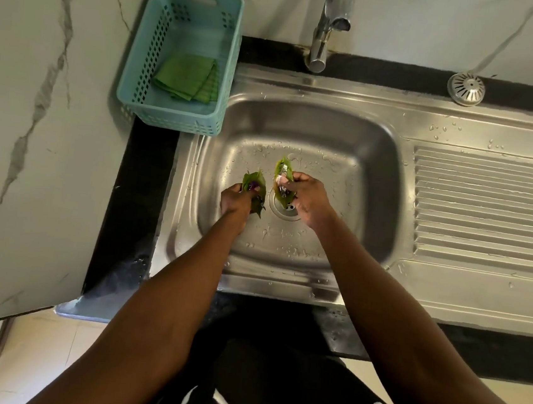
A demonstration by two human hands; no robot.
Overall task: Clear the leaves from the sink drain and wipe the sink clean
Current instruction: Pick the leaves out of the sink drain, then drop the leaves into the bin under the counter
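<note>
Both my hands are down in the wet steel sink [371,193]. My left hand [236,200] grips a bunch of green leaves [256,186] with a bit of purple among them, just left of the drain. My right hand [308,199] is closed on another green leaf [283,170] that stands up over the drain [285,211]. Part of the drain ring shows between my hands; the rest is hidden under my right hand and its leaf. A folded green cloth [188,76] lies in a teal basket.
The teal perforated basket [141,67] stands on the black counter at the sink's back left corner. A chrome tap [323,36] rises behind the bowl. A metal strainer cap [466,88] rests on the back ledge. The ribbed drainboard [488,208] stretches right, with water drops.
</note>
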